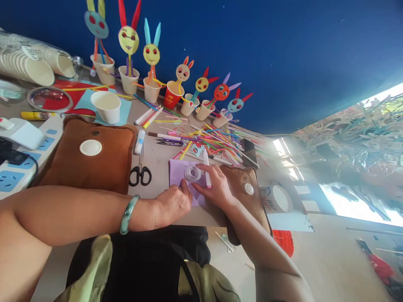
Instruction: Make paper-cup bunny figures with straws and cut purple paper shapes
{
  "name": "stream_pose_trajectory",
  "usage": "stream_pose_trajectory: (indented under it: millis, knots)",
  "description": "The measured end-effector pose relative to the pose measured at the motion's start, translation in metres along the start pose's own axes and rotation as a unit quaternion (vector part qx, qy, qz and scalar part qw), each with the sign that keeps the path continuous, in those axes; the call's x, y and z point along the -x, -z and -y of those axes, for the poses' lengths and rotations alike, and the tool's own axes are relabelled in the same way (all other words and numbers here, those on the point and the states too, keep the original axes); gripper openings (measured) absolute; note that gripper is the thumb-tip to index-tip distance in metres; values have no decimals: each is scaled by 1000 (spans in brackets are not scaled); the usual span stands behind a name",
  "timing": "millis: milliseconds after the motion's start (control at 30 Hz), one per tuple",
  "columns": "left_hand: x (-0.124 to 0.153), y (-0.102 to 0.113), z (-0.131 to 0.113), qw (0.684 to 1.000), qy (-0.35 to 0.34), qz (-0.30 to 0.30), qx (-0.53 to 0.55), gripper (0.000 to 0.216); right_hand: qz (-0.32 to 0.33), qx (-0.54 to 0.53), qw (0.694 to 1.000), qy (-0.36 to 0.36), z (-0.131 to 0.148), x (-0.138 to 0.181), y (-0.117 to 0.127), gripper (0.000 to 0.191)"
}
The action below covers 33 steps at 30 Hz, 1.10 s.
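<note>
A lilac paper sheet lies at the table's near edge with a clear tape roll on it. My left hand, with a green bangle on the wrist, is curled in a loose fist pressing on the paper's near corner. My right hand rests on the paper beside the roll, fingers wrapped round a white marker that points away from me.
Black scissors lie left of the paper by a brown cushion. A second brown cushion sits under my right wrist. Several coloured sticks, a phone and bunny-faced paper cups stand behind. A power strip is far left.
</note>
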<state>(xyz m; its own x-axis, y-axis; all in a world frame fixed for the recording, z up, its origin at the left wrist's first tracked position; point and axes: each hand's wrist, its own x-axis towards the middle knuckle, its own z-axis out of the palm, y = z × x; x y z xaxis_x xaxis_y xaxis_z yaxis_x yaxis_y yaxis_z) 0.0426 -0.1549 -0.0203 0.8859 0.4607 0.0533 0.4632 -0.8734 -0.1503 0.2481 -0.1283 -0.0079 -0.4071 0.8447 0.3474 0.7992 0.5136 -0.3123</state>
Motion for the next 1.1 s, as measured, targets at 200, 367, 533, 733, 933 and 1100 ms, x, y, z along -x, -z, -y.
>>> stream_pose_trajectory:
  millis: [200, 367, 533, 733, 933, 1100]
  knots:
    - [0, 1, 0, 1000, 2, -2, 9, 42, 5, -16, 999, -42, -6, 2, -11, 46]
    - [-1, 6, 5, 1000, -20, -7, -3, 39, -25, -2, 999, -38, -10, -3, -5, 42]
    - [-1, 16, 12, 999, -42, 25, 21, 41, -54, 26, 994, -95, -43, -36, 10, 46]
    - [-3, 27, 13, 997, -20, 46, 56, 38, -70, 43, 989, -126, -89, -80, 8, 45]
    - [-3, 27, 12, 997, -10, 49, 57, 40, -59, 55, 994, -75, -64, -79, 3, 48]
    - [-3, 22, 12, 998, -8, 22, 53, 41, -47, 51, 998, 8, -36, -62, 3, 49]
